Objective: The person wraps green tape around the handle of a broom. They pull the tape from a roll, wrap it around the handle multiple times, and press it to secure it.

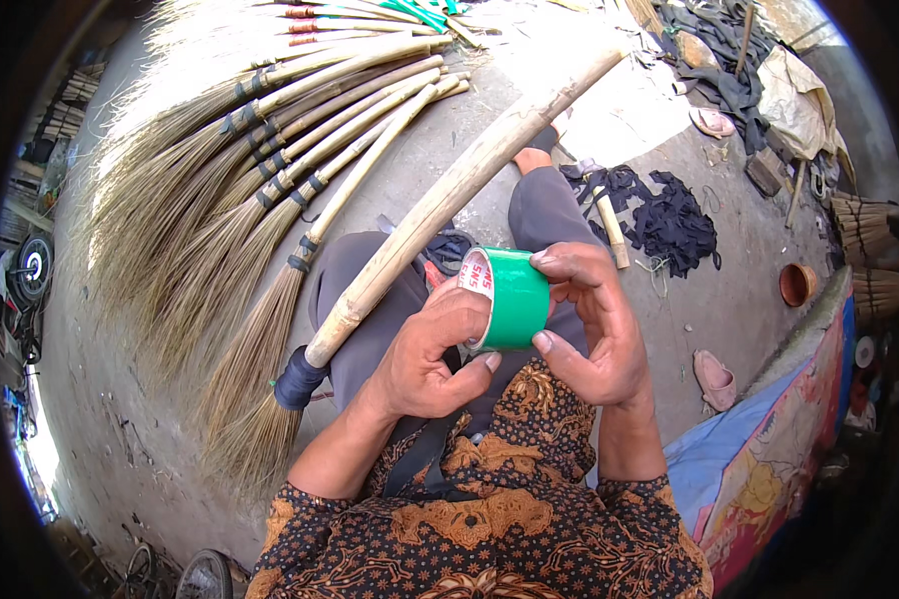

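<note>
A wide roll of green tape (519,299) is held in front of my lap. My left hand (428,354) grips it from the left, its fingers reaching into the white cardboard core. On the roll's right side, my right hand (601,334) curls its fingers and thumb around the edge. A broom with a thick wooden handle (459,195) leans across my left leg, slanting from lower left to upper right. Dark blue binding (298,379) wraps the joint between this handle and its bristles (255,429). Neither hand touches the broom.
Several finished brooms (350,115) lie fanned out at the left. Black cloth strips (674,225) and a short wooden stick (611,228) are on the floor at the right. Farther right are a brown pot (797,285), a pink shoe (714,379) and a colourful sheet (759,459).
</note>
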`<action>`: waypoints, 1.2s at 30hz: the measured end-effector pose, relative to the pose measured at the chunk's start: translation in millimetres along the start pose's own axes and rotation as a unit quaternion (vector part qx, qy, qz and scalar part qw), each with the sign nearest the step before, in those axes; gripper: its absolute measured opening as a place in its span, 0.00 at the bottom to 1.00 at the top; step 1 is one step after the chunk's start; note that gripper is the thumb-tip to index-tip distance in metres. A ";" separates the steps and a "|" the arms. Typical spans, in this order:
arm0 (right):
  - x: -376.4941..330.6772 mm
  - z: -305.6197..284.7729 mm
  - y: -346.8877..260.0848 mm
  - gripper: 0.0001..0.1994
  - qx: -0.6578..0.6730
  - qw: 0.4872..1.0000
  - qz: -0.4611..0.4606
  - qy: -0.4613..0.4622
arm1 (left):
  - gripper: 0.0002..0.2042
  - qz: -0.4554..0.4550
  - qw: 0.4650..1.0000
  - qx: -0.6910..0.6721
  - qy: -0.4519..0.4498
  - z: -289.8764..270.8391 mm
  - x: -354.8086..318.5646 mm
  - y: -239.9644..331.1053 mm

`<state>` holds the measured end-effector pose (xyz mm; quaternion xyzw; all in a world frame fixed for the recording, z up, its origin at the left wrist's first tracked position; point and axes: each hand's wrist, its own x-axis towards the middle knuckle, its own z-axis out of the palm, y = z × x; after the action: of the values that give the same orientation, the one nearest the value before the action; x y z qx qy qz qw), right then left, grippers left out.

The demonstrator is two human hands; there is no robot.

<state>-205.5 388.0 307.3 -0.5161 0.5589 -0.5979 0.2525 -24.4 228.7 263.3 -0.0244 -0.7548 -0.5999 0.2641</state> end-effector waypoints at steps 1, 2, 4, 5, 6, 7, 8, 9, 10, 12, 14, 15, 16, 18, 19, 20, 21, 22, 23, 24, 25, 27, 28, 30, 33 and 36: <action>-0.8 -0.4 1.2 0.31 -0.003 1.000 -0.002 0.000 | 0.17 0.001 1.000 0.005 0.001 0.0 -0.4 -0.8; -1.7 -0.7 2.3 0.31 -0.005 1.000 -0.007 -0.002 | 0.18 0.002 1.000 0.010 0.002 0.2 -0.8 -1.4; -3.4 -1.2 4.4 0.30 -0.008 1.000 -0.016 -0.005 | 0.17 -0.009 1.000 0.008 0.004 1.3 -1.7 -1.9; -4.1 -1.3 5.2 0.30 -0.011 1.000 -0.026 -0.007 | 0.17 -0.003 1.000 0.003 0.007 1.8 -1.9 -2.0; -4.8 -1.1 5.8 0.29 -0.014 0.999 -0.036 -0.009 | 0.18 -0.006 1.000 0.017 0.005 2.1 -2.0 -1.8; -4.8 -0.9 6.4 0.29 -0.015 0.999 -0.047 -0.007 | 0.18 0.004 1.000 0.028 0.005 2.2 -1.7 -1.8; -5.4 0.1 6.2 0.29 0.000 0.999 -0.034 -0.002 | 0.18 0.003 0.999 0.042 0.001 2.0 -1.4 -1.4; -5.4 0.9 5.8 0.29 0.018 1.000 -0.021 0.009 | 0.18 0.018 0.998 0.057 -0.003 1.5 -0.6 -1.2; -5.3 1.8 5.2 0.29 0.037 0.999 -0.017 0.021 | 0.19 0.023 0.997 0.076 -0.012 0.9 0.1 -0.7; -4.2 3.3 3.4 0.29 0.058 0.998 -0.012 0.036 | 0.19 0.041 0.993 0.108 -0.023 0.0 1.9 0.1; -3.1 3.1 0.5 0.29 0.065 0.997 -0.012 0.038 | 0.20 0.068 0.988 0.135 -0.029 -0.3 3.0 1.4; -2.8 2.4 -1.1 0.28 0.061 0.998 -0.012 0.032 | 0.19 0.069 0.987 0.143 -0.030 0.0 3.1 2.3; -2.5 1.6 -2.6 0.28 0.053 0.998 -0.009 0.029 | 0.19 0.070 0.985 0.152 -0.031 0.1 3.1 3.1; -3.1 -0.2 -5.3 0.26 0.030 0.999 -0.012 0.011 | 0.19 0.067 0.985 0.157 -0.033 0.6 2.5 5.1; -3.7 -1.0 -6.3 0.25 0.018 1.000 -0.012 0.005 | 0.18 0.063 0.986 0.154 -0.033 0.7 2.1 5.9; -4.5 -1.5 -6.8 0.24 0.015 1.000 -0.012 0.001 | 0.18 0.059 0.986 0.151 -0.033 0.7 1.9 6.4; -5.4 -2.1 -7.0 0.24 0.013 1.000 -0.012 -0.002 | 0.18 0.065 0.985 0.156 -0.032 0.5 1.9 6.8; -6.4 -2.7 -7.0 0.23 0.011 1.000 -0.011 -0.004 | 0.18 0.072 0.984 0.162 -0.031 0.4 2.1 6.7; -7.0 -3.3 -6.7 0.23 0.003 1.000 -0.020 -0.009 | 0.18 0.081 0.982 0.167 -0.029 0.2 2.6 6.5; -7.5 -3.9 -6.2 0.22 -0.004 0.999 -0.030 -0.013 | 0.16 0.090 0.980 0.174 -0.025 0.2 3.3 6.1; -7.7 -4.3 -5.5 0.22 -0.009 0.999 -0.042 -0.018 | 0.16 0.101 0.979 0.178 -0.019 0.4 4.0 5.6; -6.9 -4.8 -4.0 0.22 -0.032 0.998 -0.044 -0.020 | 0.14 0.103 0.981 0.162 -0.011 1.5 5.1 5.3; -6.0 -4.7 -3.4 0.22 -0.034 0.998 -0.057 -0.014 | 0.14 0.093 0.986 0.140 -0.008 2.0 5.2 5.6; -4.2 -3.8 -3.3 0.23 -0.042 0.998 -0.036 0.004 | 0.13 0.037 0.997 0.073 0.008 3.4 3.7 8.3; -2.6 -2.5 -5.6 0.26 -0.049 0.999 -0.022 0.005 | 0.11 -0.097 0.993 -0.045 0.041 4.7 -1.6 16.6; -2.2 -2.1 -6.9 0.28 -0.093 0.995 -0.026 -0.015 | 0.09 -0.167 0.979 -0.096 0.059 4.8 -4.1 24.2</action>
<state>-204.8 392.4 313.3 -0.5606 0.5947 -0.5420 0.1959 -14.1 241.0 282.4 0.1124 -0.6706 -0.7054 0.2001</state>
